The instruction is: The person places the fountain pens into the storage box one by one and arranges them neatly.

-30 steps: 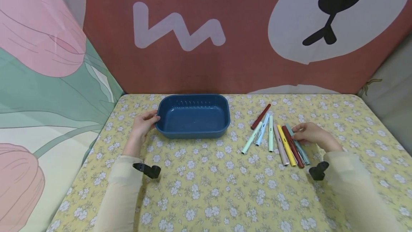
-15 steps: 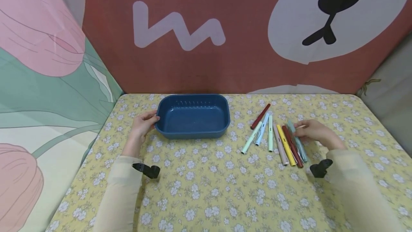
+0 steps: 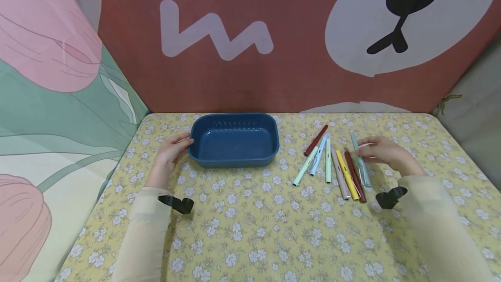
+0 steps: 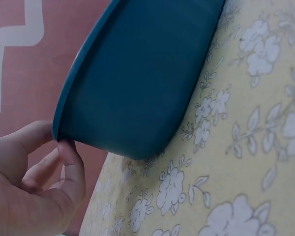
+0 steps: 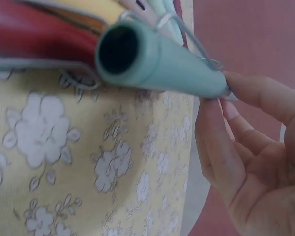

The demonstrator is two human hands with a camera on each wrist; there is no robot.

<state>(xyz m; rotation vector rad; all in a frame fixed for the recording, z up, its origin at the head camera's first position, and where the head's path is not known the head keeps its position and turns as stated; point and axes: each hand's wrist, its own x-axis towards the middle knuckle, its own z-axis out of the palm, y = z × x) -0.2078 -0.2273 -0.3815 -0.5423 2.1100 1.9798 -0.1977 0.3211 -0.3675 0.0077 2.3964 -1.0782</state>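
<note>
My left hand [image 3: 170,153] pinches the left rim of a dark blue plastic basin [image 3: 236,142] between thumb and fingers; the left wrist view shows the basin's outer wall [image 4: 123,83] close up. At the right, my right hand [image 3: 381,153] pinches a blue-green pen [image 3: 362,166] near its far end. In the right wrist view this pen [image 5: 172,69] has a wire clip and a round dark end towards the camera, tilted above the cloth. Just left of it lie a dark red pen [image 3: 355,177], a yellow pen [image 3: 347,175] and a pale mauve pen [image 3: 339,175].
Farther left lie a pale green pen [image 3: 328,160], a light blue pen [image 3: 318,156], a mint pen [image 3: 305,166] touching it, and another dark red pen [image 3: 316,140]. A yellow flowered cloth [image 3: 242,225] covers the table. A red printed backdrop [image 3: 242,82] rises behind.
My right hand has moved slightly away from me, and the blue-green pen has shifted with it, away from the dark red pen's side. The left hand and basin have stayed put.
</note>
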